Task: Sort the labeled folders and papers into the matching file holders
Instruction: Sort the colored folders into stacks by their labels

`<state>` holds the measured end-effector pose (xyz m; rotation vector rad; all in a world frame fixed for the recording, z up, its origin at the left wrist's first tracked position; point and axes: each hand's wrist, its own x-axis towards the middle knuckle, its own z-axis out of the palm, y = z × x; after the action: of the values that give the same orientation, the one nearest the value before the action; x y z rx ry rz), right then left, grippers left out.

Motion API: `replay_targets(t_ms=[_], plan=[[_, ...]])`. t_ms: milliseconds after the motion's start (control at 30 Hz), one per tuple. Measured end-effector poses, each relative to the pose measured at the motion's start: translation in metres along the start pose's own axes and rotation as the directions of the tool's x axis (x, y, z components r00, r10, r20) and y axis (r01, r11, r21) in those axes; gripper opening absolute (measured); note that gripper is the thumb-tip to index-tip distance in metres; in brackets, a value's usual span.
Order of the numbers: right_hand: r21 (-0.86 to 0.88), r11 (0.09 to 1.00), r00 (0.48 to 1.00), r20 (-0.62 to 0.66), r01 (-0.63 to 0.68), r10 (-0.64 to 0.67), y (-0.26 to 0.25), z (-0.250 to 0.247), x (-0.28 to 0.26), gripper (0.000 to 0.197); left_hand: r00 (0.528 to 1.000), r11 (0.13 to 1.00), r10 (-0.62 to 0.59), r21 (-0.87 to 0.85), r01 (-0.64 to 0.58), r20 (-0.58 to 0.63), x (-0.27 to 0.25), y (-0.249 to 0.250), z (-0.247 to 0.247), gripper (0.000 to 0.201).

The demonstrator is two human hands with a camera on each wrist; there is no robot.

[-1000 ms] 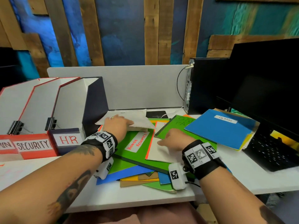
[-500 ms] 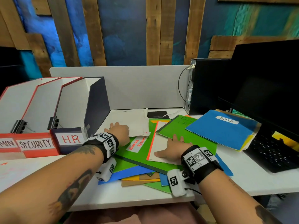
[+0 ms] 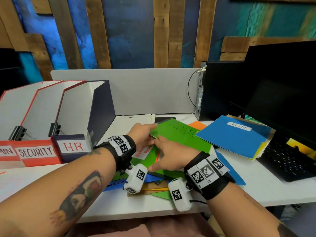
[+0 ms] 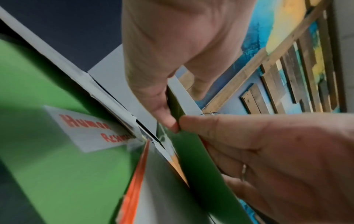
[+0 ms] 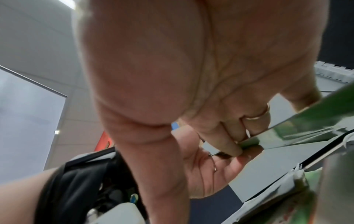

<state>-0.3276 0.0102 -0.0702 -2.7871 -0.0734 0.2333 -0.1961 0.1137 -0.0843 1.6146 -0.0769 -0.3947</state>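
Observation:
A green folder with "GATE PASS" handwritten on it (image 3: 179, 135) lies slanted on the pile in the middle of the desk. My left hand (image 3: 150, 132) pinches its left edge between thumb and fingers (image 4: 166, 119), and that edge is raised a little. My right hand (image 3: 164, 151) lies just below, its fingertips (image 5: 229, 145) touching the same corner and its thumb spread away. Under both hands lies a green folder labelled "Human Resources" (image 3: 150, 159). A white sheet marked HR (image 3: 126, 124) lies behind. The HR holder (image 3: 73, 146) and the SECURITY holder (image 3: 35, 151) stand at the left.
A blue ADMIN folder (image 3: 236, 139) rests on other papers at the right, against a laptop keyboard (image 3: 287, 161) and a dark monitor (image 3: 282, 91). A black computer case (image 3: 217, 89) and a grey divider (image 3: 136, 91) close off the back. Several coloured sheets stick out under the pile.
My left hand left the white HR sheet and took the green Gate Pass folder's edge. My right hand came off the white orange-edged sheet and moved up to that corner.

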Motion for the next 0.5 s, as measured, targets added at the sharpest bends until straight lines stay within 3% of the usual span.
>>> replay_targets(t_ms=[67, 100, 133, 233, 300, 400, 467, 500], plan=[[0.086, 0.995, 0.999, -0.011, 0.047, -0.046, 0.0, -0.002, 0.001, 0.102, 0.996, 0.996, 0.082, 0.023, -0.081, -0.046, 0.004, 0.002, -0.005, 0.033], [0.157, 0.986, 0.998, -0.034, 0.062, -0.058, 0.002, -0.002, 0.003, 0.1, 0.994, 0.994, 0.088, -0.063, -0.092, -0.065, 0.002, 0.007, -0.006, 0.028], [0.231, 0.971, 0.996, -0.072, 0.063, -0.048, 0.003, -0.001, 0.005, 0.098, 0.976, 0.982, 0.179, -0.045, -0.185, -0.122, 0.003, 0.011, -0.008, 0.025], [0.372, 0.928, 0.969, -0.234, 0.012, 0.081, 0.002, 0.004, 0.012, 0.08, 0.924, 0.959, 0.249, -0.057, -0.276, -0.289, 0.001, 0.025, -0.009, 0.017], [0.427, 0.903, 0.923, -0.325, -0.052, 0.207, -0.003, 0.006, 0.014, 0.071, 0.915, 0.924, 0.263, -0.192, -0.33, -0.306, -0.001, 0.033, -0.008, 0.016], [0.459, 0.868, 0.867, -0.337, -0.189, 0.367, -0.007, 0.011, 0.024, 0.077, 0.887, 0.862, 0.284, -0.309, -0.402, -0.363, -0.011, 0.044, -0.008, 0.018], [0.635, 0.762, 0.877, -0.288, -0.125, 0.384, -0.007, 0.012, 0.029, 0.086, 0.876, 0.809, 0.314, -0.379, -0.449, -0.366, -0.016, 0.049, -0.01, 0.025], [0.781, 0.623, 0.887, -0.26, -0.039, 0.382, -0.008, 0.011, 0.03, 0.09, 0.877, 0.778, 0.334, -0.423, -0.464, -0.346, -0.019, 0.052, -0.01, 0.033]])
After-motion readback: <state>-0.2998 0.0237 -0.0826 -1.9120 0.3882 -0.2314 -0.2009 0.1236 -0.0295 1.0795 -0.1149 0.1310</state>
